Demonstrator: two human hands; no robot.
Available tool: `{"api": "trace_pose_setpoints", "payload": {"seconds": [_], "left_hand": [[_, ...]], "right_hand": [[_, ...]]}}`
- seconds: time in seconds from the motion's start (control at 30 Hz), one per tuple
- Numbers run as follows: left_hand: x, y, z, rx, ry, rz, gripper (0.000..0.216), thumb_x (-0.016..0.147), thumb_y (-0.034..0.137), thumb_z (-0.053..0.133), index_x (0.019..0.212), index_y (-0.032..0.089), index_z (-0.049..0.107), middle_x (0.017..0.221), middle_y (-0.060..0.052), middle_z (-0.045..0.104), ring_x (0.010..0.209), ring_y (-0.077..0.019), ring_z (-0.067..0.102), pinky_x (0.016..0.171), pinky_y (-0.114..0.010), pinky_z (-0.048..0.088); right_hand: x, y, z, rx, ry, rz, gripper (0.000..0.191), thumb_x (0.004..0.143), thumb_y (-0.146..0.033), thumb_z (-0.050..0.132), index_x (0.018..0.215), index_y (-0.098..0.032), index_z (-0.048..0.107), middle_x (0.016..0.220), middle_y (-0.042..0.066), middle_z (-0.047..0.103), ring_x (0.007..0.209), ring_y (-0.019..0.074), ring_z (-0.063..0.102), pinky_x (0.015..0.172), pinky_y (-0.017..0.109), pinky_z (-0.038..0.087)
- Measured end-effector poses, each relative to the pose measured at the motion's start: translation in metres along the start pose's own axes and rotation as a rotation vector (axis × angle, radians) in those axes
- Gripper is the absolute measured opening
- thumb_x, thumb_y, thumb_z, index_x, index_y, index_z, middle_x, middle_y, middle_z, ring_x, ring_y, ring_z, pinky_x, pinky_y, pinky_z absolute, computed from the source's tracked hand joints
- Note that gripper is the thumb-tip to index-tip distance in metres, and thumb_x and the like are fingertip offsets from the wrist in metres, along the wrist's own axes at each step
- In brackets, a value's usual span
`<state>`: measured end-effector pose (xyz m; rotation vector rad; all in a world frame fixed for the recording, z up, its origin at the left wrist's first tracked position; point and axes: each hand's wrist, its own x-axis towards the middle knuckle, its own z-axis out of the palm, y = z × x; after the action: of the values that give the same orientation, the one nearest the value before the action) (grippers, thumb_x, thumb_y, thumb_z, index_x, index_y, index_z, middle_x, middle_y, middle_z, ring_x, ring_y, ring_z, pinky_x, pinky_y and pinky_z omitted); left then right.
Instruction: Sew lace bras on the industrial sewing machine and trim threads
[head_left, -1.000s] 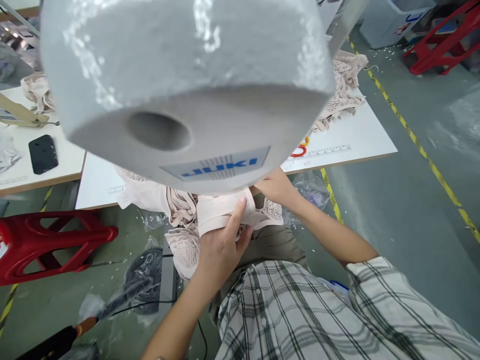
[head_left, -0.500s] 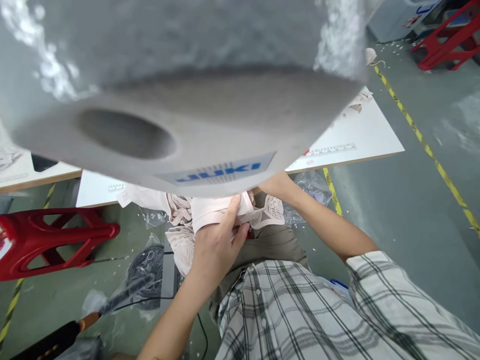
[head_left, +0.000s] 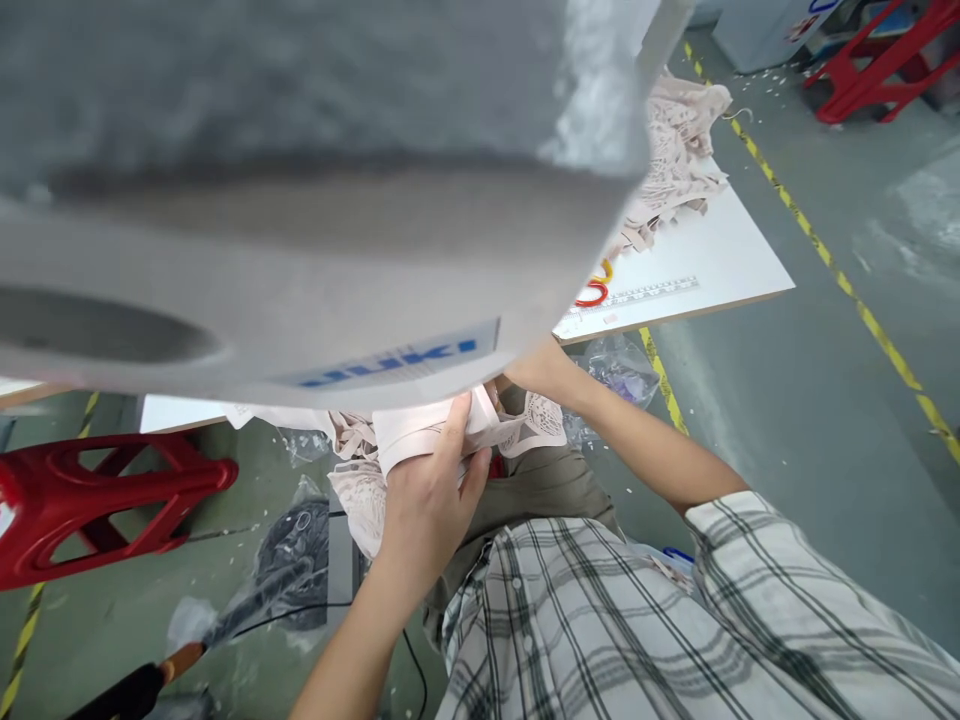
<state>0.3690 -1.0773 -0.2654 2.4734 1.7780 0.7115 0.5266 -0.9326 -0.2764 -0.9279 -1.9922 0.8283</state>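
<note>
A pale pink lace-trimmed garment point(head_left: 409, 432) lies below the head of a JUKI sewing machine point(head_left: 360, 290). My left hand point(head_left: 429, 488) grips its smooth folded part, thumb and fingers on the cloth. At the garment's far right side is my right hand point(head_left: 538, 368); the machine head covers its fingers, so its grip cannot be made out. A lace edge point(head_left: 541, 420) of the garment hangs near my right wrist. More lace cloth point(head_left: 361, 495) droops to the left of my left hand. The needle area is hidden behind the machine head.
On the white table point(head_left: 739, 250) at right are a heap of pink lace pieces point(head_left: 679, 150), a clear ruler point(head_left: 652, 290) and red-handled scissors point(head_left: 592, 294). Red stools stand at left point(head_left: 112, 500) and far right point(head_left: 885, 65). Plastic bags point(head_left: 619, 375) hang under the table.
The view has shifted, so the machine head sits further left and the scissors and lace heap show more. Both hands stay nearly in place on or beside the garment.
</note>
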Motion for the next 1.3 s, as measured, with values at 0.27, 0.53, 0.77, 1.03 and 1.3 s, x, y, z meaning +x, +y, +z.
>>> {"api": "trace_pose_setpoints", "payload": {"seconds": [0.27, 0.53, 0.77, 1.03, 1.3], "left_hand": [[-0.001, 0.005, -0.003, 0.034, 0.036, 0.033, 0.056, 0.097, 0.029, 0.058, 0.15, 0.016, 0.043, 0.123, -0.021, 0.073, 0.115, -0.0354, 0.07, 0.093, -0.048, 0.059], [-0.003, 0.006, -0.005, 0.053, 0.012, 0.016, 0.051, 0.098, 0.029, 0.056, 0.146, 0.013, 0.048, 0.13, -0.022, 0.07, 0.118, -0.0339, 0.069, 0.09, -0.043, 0.06], [-0.006, 0.006, -0.004, 0.058, 0.02, 0.005, 0.054, 0.097, 0.029, 0.058, 0.148, 0.016, 0.047, 0.133, -0.022, 0.068, 0.124, -0.0333, 0.066, 0.097, -0.044, 0.057], [-0.007, 0.007, -0.005, 0.051, 0.035, 0.017, 0.057, 0.097, 0.027, 0.059, 0.15, 0.016, 0.043, 0.139, -0.023, 0.062, 0.134, -0.0339, 0.058, 0.109, -0.05, 0.049], [-0.013, 0.007, 0.003, 0.045, 0.129, -0.092, 0.079, 0.098, 0.043, 0.056, 0.159, 0.007, 0.02, 0.148, -0.035, 0.047, 0.143, -0.0412, 0.046, 0.108, -0.056, 0.048]], "right_hand": [[-0.011, 0.0, -0.001, 0.109, 0.123, 0.061, 0.014, 0.091, -0.03, 0.059, 0.098, -0.022, 0.068, 0.126, 0.007, 0.066, 0.102, 0.0221, 0.063, 0.088, 0.036, 0.055], [-0.026, 0.004, -0.001, 0.204, 0.246, 0.077, 0.024, 0.096, -0.044, 0.059, 0.092, -0.021, 0.066, 0.112, 0.009, 0.064, 0.1, 0.0205, 0.061, 0.077, 0.032, 0.053], [-0.042, 0.005, 0.0, 0.226, 0.279, 0.112, 0.024, 0.097, -0.045, 0.058, 0.093, -0.022, 0.065, 0.106, 0.008, 0.065, 0.099, 0.0203, 0.061, 0.084, 0.036, 0.053], [-0.054, 0.0, 0.002, 0.282, 0.249, 0.165, 0.022, 0.095, -0.042, 0.06, 0.09, -0.022, 0.066, 0.102, 0.008, 0.066, 0.093, 0.0202, 0.062, 0.075, 0.034, 0.052], [-0.06, -0.005, 0.006, 0.346, 0.268, 0.16, 0.013, 0.093, -0.031, 0.059, 0.088, -0.021, 0.067, 0.099, 0.008, 0.066, 0.091, 0.0194, 0.062, 0.074, 0.033, 0.051]]}}
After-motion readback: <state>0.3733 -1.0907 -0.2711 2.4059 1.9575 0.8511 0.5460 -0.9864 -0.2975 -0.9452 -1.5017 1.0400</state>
